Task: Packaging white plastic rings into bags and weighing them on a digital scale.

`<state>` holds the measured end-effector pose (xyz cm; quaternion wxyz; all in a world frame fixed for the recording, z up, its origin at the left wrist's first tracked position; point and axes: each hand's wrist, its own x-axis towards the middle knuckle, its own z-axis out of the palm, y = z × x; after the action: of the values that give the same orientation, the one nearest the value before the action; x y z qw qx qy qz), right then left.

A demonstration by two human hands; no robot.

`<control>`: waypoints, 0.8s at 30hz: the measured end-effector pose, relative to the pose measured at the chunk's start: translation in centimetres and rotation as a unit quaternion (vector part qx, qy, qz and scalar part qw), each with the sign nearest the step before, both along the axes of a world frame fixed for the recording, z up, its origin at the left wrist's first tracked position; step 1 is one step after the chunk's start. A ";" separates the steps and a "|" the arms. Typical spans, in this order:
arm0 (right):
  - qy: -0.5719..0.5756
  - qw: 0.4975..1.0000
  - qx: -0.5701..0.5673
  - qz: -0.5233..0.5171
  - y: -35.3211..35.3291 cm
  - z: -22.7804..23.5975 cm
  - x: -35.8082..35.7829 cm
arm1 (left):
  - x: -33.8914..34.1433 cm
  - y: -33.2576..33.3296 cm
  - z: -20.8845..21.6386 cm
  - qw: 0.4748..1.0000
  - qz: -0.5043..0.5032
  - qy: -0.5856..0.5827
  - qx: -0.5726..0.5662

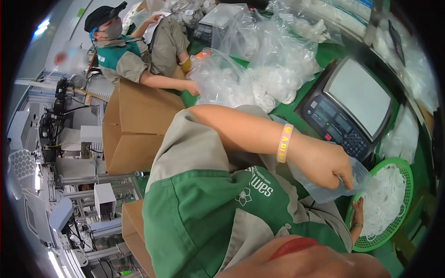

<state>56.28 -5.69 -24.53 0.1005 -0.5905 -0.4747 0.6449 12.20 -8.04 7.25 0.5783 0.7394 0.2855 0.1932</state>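
My left hand, with a pale pink wristband, reaches across to the right. Its fingers are closed on a clear plastic bag that hangs toward the basket. Beyond it my right hand, with a bracelet, is at the near side of a green mesh basket. Its visible fingers are stretched out beside the white loops heaped in the basket; part of the hand and most of the forearm are hidden behind my chest.
A digital scale stands on the green table behind the basket. Clear bags of white ring-shaped parts lie farther back. A co-worker in a cap and mask reaches to them. Open cardboard boxes stand to my left, near machine frames.
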 end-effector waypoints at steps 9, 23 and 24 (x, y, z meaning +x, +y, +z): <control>-0.051 0.998 0.039 0.005 0.5 2.9 -0.8 | -0.7 0.6 0.2 0.999 0.033 -0.005 0.016; -0.190 0.947 0.241 -0.094 2.5 1.5 10.8 | -2.3 1.9 0.4 0.982 0.182 0.010 0.056; -0.177 0.929 0.279 -0.167 1.9 1.7 11.1 | -2.4 2.0 0.4 0.982 0.180 0.009 0.056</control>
<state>67.34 -3.75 -22.82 0.2820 -0.7142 -0.5399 0.3447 9.80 -5.99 7.66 0.4894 0.7089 0.4077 0.3028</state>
